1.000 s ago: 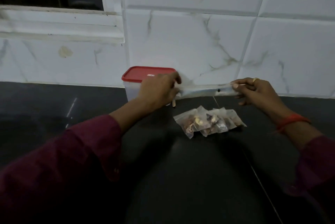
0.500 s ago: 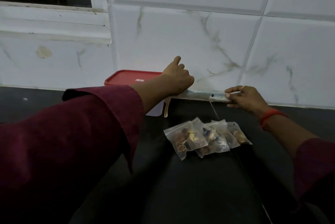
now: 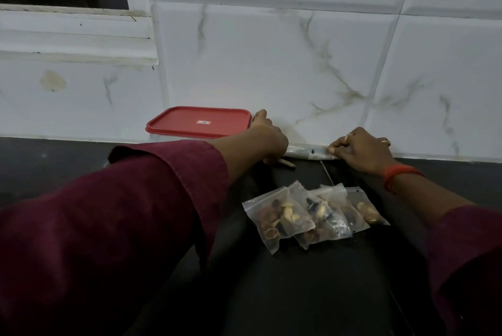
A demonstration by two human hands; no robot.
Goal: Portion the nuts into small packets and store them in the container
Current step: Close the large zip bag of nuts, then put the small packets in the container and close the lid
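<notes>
- Left hand [image 3: 267, 140] is curling over one end of a flat, clear plastic strip [image 3: 309, 151]; its fingertips are hiding underneath.
- Right hand [image 3: 361, 148] is pinching the other end with bent fingers.
- Strip is lying stretched along the foot of the glossy, marble-veined wall tiles [image 3: 271, 64].
- Several small clear packets [image 3: 312, 213] of nuts are lying overlapped on the smooth black counter [image 3: 271, 295], near both hands.
- Rectangular red-lidded container [image 3: 199, 125] is sitting closed against the wall, just beside the left hand.
</notes>
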